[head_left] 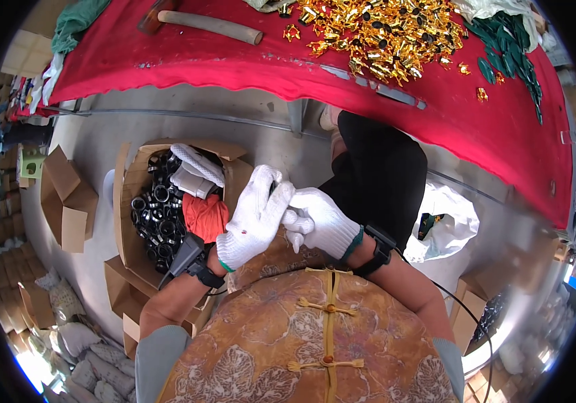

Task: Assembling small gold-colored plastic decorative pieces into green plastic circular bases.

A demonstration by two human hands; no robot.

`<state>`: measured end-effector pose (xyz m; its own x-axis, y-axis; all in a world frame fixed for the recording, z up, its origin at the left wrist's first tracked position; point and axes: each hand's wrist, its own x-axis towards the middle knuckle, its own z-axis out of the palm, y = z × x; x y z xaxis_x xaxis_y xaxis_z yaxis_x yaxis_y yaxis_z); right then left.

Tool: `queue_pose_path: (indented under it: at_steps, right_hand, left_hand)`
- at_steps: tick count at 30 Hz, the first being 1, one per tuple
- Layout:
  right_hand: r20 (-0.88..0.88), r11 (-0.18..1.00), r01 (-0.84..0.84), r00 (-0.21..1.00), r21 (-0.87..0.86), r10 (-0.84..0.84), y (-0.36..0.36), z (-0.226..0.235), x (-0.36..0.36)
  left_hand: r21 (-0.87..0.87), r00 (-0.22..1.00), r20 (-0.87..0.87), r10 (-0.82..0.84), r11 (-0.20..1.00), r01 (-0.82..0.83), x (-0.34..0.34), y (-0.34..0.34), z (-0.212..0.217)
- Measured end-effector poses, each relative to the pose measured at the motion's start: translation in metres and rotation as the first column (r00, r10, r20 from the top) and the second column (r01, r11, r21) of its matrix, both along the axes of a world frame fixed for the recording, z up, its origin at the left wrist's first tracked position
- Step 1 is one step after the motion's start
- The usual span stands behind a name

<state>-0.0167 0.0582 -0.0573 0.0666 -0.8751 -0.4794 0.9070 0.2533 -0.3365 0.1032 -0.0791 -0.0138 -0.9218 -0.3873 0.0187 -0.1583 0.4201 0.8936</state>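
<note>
Both of my hands wear white knitted gloves and meet in front of my body, above my lap. My left hand (254, 218) is closed, its thumb and fingers curled toward each other. A small dark patch shows between its fingers, too small to name. Touching it from the right, my right hand (321, 221) is closed as well, fingers bent inward toward the left fingertips. Whatever they pinch is hidden by the gloves. Just left of my left hand stands a cardboard box (124, 228) with many black ring-shaped parts (160, 218) inside.
A red cloth (268, 67) covers the table ahead, bearing a hammer (210, 25), a heap of gold and black pieces (395, 40) and dark green pieces (503, 43). An orange-red cloth (206, 216) lies in the box. A white bag (459, 218) stands right of my leg.
</note>
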Motion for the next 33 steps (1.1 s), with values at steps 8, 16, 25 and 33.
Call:
queue_pose_path:
  at_steps: [8, 16, 25, 33]
  right_hand:
    - [-0.895, 0.994, -0.027, -0.433, -0.104, -0.106, -0.011, 0.028, 0.012]
    - [-0.909, 0.989, -0.14, -0.404, -0.047, -0.101, -0.009, 0.008, 0.02]
    - [-0.113, 0.997, 0.08, 0.99, 0.005, -0.079, -0.003, -0.012, 0.006]
    - [-0.914, 0.998, -0.002, -0.401, -0.067, -0.062, -0.015, 0.037, 0.003]
  left_hand:
    - [0.924, 0.955, 0.188, 0.228, 0.288, -0.251, -0.004, -0.02, -0.013]
    - [0.938, 0.943, 0.3, 0.145, 0.137, -0.319, -0.001, -0.009, -0.017]
    - [0.299, 0.996, 0.008, 0.094, 0.95, -0.092, -0.011, -0.001, -0.016]
    - [0.978, 0.972, 0.101, 0.21, 0.156, -0.136, -0.014, -0.016, -0.006]
